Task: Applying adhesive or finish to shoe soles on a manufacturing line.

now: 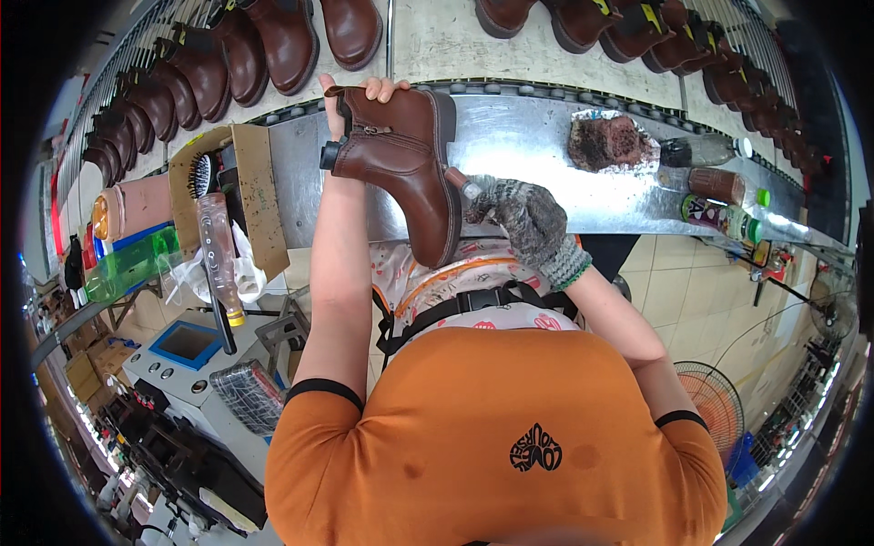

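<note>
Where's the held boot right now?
Head view, left of centre: the brown boot is in the left hand, held by its shaft, sole facing the gloved right hand.

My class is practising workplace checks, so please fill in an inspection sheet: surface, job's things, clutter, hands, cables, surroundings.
Surface: shiny metal bench.
Job's things: brown boot, side zip visible; small applicator at its sole edge, contact uncertain.
Clutter: cardboard box with black brush, left; sponge-like block and bottles, right.
Hands: bare left hand grips the boot's shaft; gloved right hand holds the applicator.
Cables: thin dark line near the fan, possibly a cable.
Surroundings: rows of brown boots beyond the bench; grey machine, left.
</note>
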`<move>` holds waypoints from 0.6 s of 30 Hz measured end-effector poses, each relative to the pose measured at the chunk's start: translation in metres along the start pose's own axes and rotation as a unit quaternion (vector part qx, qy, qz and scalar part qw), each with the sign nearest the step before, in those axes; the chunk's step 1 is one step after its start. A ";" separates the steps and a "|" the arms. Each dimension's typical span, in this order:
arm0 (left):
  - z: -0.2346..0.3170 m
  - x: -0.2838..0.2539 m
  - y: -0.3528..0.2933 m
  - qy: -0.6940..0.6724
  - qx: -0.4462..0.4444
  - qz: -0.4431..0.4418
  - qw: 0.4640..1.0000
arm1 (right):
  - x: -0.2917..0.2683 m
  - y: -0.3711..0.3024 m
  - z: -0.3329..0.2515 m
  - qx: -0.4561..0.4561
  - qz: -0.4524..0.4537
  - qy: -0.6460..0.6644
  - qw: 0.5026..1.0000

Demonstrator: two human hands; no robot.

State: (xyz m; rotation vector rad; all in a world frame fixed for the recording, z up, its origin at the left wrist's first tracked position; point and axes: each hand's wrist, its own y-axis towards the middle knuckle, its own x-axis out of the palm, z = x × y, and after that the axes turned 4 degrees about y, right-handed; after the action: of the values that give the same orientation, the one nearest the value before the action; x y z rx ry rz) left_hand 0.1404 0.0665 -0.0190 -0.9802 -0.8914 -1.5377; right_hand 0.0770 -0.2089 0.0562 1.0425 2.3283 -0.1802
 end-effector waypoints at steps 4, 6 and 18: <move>0.002 0.007 -0.003 0.003 0.027 0.095 0.995 | -0.009 -0.009 -0.011 -0.034 -0.017 -0.021 0.999; 0.003 0.014 -0.006 0.013 0.040 0.108 0.993 | -0.009 -0.018 -0.003 -0.070 0.001 -0.070 0.995; 0.022 -0.011 -0.036 0.097 0.156 0.113 0.977 | -0.020 -0.061 0.004 -0.093 -0.026 -0.111 0.989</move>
State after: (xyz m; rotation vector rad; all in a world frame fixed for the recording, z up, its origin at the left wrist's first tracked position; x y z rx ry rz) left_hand 0.1092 0.0969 -0.0225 -0.6667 -0.8205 -1.2325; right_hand 0.0451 -0.2648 0.0575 0.8273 2.1268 -0.0903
